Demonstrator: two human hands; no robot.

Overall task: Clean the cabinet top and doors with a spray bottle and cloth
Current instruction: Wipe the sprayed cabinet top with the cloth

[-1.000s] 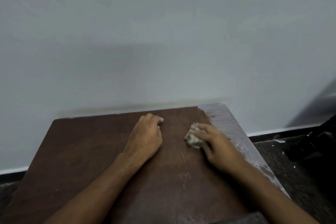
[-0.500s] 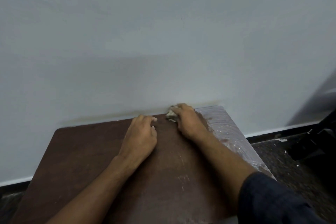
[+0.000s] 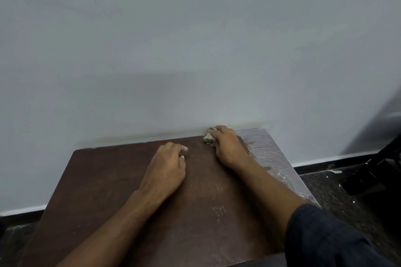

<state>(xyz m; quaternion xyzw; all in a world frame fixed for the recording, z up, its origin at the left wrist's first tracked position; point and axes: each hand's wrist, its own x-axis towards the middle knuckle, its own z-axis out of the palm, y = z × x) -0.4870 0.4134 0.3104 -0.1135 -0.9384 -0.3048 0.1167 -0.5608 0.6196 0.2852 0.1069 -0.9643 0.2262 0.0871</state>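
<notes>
Right hand (image 3: 227, 147) lay pressed over a crumpled, dirty cloth (image 3: 208, 137), fingers curled down around it, at the far edge of the cabinet top (image 3: 104, 180) where the dark brown wood met the pale wall (image 3: 195, 50). Only a small wad of the cloth showed past the fingertips. Left hand (image 3: 166, 171) rested knuckles-up on the wood just beside it, fingers loosely bent and holding nothing, the two hands near each other but apart. To the right of the cloth ran a strip of whitish, streaky film (image 3: 269, 154) along the right side of the top, while the wood under the forearms looked dark with a few faint scratches. A dark blue sleeve (image 3: 325, 238) covered the right upper arm at the near corner. Beyond the cabinet's right side lay a dark speckled floor (image 3: 325, 188) with white flecks.
</notes>
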